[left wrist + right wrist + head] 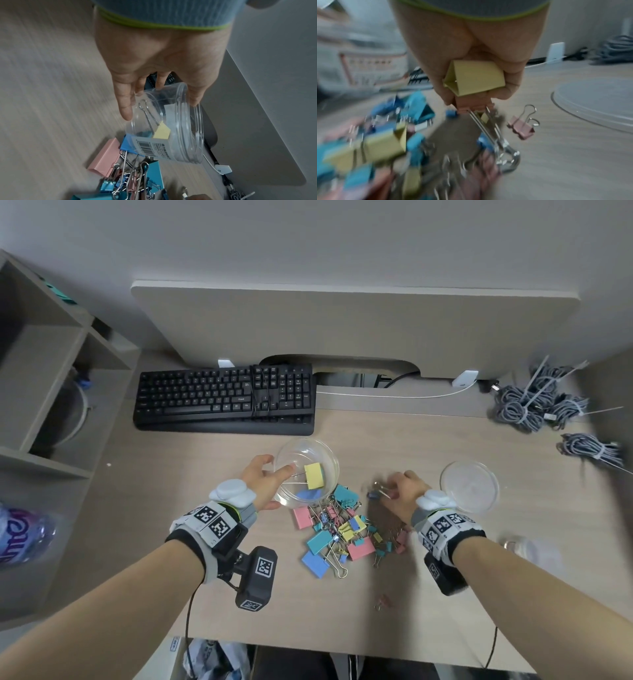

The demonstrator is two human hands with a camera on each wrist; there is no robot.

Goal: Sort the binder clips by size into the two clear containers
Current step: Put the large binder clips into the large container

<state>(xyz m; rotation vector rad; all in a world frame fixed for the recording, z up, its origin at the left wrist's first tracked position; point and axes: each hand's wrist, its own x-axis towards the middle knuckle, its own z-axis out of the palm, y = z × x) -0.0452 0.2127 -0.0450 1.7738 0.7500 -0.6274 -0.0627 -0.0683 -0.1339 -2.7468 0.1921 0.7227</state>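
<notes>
My left hand (270, 479) grips a clear round container (325, 453), tilted over the far side of the clip pile. A large yellow clip (314, 475) lies inside it; the left wrist view shows that yellow clip (162, 130) behind the container's wall (185, 121). A mixed pile of pink, blue, teal and yellow binder clips (339, 532) covers the desk's middle. Blurred by motion, my right hand (400, 487) hovers over the pile's right side. In the right wrist view it holds a yellow clip (476, 75) and a pink clip (469, 104). The second clear container (469, 486) stands to the right.
A black keyboard (224, 398) lies behind the containers. Bundled grey cables (534, 405) sit at the far right. A shelf unit (51, 371) stands at the left, with a plastic bottle (20, 535) below it. One small pink clip (383, 601) lies alone near the front edge.
</notes>
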